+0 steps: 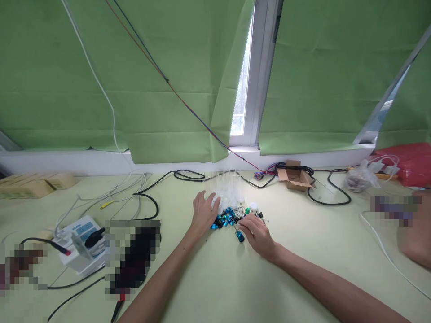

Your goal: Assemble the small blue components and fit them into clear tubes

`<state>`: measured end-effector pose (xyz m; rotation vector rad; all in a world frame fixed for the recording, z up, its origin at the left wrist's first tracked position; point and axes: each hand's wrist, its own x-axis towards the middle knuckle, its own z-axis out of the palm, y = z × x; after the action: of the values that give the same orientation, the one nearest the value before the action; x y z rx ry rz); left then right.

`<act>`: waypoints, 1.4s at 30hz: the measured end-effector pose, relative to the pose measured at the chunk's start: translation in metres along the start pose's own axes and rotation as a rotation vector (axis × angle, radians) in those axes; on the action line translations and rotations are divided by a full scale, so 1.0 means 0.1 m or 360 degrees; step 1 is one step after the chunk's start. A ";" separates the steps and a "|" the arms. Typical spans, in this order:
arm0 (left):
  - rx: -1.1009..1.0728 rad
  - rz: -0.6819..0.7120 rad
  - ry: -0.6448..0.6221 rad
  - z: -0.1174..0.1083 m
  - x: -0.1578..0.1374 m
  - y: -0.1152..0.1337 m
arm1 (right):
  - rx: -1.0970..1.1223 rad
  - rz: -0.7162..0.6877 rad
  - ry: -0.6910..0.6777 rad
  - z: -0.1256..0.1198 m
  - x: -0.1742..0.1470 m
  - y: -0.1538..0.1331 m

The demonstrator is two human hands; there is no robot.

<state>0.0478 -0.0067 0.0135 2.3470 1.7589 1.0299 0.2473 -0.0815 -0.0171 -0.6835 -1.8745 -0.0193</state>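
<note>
"Blue parts (229, 216) heaped on the table (205, 287), before clear containers (232, 190)! Anything inside those?"
"Can't tell! Left hand (204, 211) half-curled, right hand (258, 233) fingers nearly together; either's hold, can't tell."

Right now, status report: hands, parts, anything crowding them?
Left hand left, right hand right of piled blue and black parts; grip unclear on both. Clear plastic pieces crowd the pile's far side.

light: central window gap (239, 112) (blown white) | table (215, 287): dimmer toward front | 3 patches pixelated
</note>
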 end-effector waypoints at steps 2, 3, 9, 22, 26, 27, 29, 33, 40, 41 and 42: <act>-0.0025 -0.0035 0.0003 0.02 0.03 0.01 | -0.0008 -0.0005 0.0000 0.00 0.00 0.00; -0.0030 -0.0050 -0.0007 0.03 0.03 0.02 | -0.0011 -0.0007 -0.0001 0.00 0.00 0.00; -0.0020 -0.0047 -0.0019 0.00 0.03 0.02 | -0.0021 -0.0017 0.0013 0.00 0.02 -0.01; -0.0170 0.0384 0.0293 -0.28 -0.28 0.18 | -0.0031 0.0038 -0.0020 0.00 -0.01 0.01; -0.0221 0.0449 0.0136 -0.23 -0.55 0.20 | -0.0049 0.0049 -0.0006 0.00 -0.02 0.02; -0.0240 0.0452 0.0096 -0.22 -0.60 0.20 | -0.0048 0.0056 -0.0007 0.00 -0.02 0.02; -0.0311 0.0442 0.0126 -0.21 -0.65 0.22 | -0.0046 0.0068 -0.0019 0.00 -0.03 0.02; -0.0447 0.0316 0.0310 -0.25 -0.62 0.21 | -0.0060 0.0062 -0.0032 0.00 -0.04 0.03; -0.0638 -0.0025 0.0403 -0.41 -0.55 0.12 | -0.0109 0.0066 -0.0002 0.01 -0.04 0.02; -0.0653 -0.0063 0.0376 -0.41 -0.56 0.12 | -0.0112 0.0067 0.0000 0.01 -0.03 0.01; -0.0650 -0.0092 0.0348 -0.40 -0.56 0.12 | -0.0114 0.0070 0.0001 0.01 -0.03 0.01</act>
<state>0.0291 -0.0739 0.0225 1.9872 1.4834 1.5166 0.2478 -0.0821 -0.0201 -0.7736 -1.8649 -0.0590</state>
